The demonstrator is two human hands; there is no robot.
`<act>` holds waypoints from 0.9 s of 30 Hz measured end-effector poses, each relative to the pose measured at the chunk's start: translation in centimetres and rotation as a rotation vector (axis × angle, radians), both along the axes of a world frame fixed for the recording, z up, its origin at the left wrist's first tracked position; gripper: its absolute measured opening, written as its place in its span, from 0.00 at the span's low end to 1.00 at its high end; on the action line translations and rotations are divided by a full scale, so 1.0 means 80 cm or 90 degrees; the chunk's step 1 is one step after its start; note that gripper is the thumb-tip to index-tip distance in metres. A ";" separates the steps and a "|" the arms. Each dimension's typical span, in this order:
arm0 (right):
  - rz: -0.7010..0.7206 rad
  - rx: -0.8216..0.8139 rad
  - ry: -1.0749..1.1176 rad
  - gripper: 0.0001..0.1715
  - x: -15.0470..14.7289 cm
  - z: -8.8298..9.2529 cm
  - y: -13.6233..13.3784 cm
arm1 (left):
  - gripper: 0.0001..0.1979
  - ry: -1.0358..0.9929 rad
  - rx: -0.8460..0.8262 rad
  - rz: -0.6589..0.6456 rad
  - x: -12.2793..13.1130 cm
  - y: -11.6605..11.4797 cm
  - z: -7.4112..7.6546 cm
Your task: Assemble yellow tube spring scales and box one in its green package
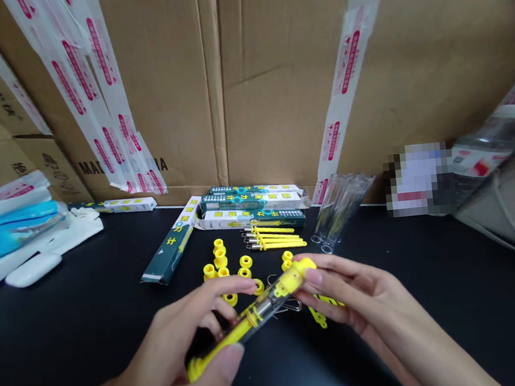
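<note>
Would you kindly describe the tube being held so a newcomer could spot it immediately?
Before the cardboard wall lies a black table. Over it, the left hand and right hand hold a clear tube aslant. Unlike the bunched clear tubes behind, it has a yellow cap.

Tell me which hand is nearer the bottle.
Right. The right hand holds the upper end of the tube, in front of the bottle and to its left; the left hand holds the lower end, farther left.
</note>
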State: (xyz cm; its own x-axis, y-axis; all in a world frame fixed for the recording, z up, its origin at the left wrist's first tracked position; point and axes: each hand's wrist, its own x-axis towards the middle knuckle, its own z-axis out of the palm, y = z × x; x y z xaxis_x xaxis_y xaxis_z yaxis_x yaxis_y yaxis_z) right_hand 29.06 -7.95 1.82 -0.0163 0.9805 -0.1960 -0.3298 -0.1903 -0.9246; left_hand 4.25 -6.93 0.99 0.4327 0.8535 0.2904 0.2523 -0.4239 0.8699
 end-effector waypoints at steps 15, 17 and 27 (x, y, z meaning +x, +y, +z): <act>0.031 0.363 -0.335 0.11 -0.025 0.104 0.001 | 0.23 -0.023 -0.077 -0.163 0.056 0.033 0.037; 0.041 0.350 -0.335 0.13 -0.027 0.107 0.002 | 0.23 -0.097 -0.100 -0.181 0.058 0.033 0.046; 0.072 0.476 -0.606 0.11 -0.004 0.131 0.003 | 0.21 -0.137 -0.033 -0.123 0.085 0.034 0.041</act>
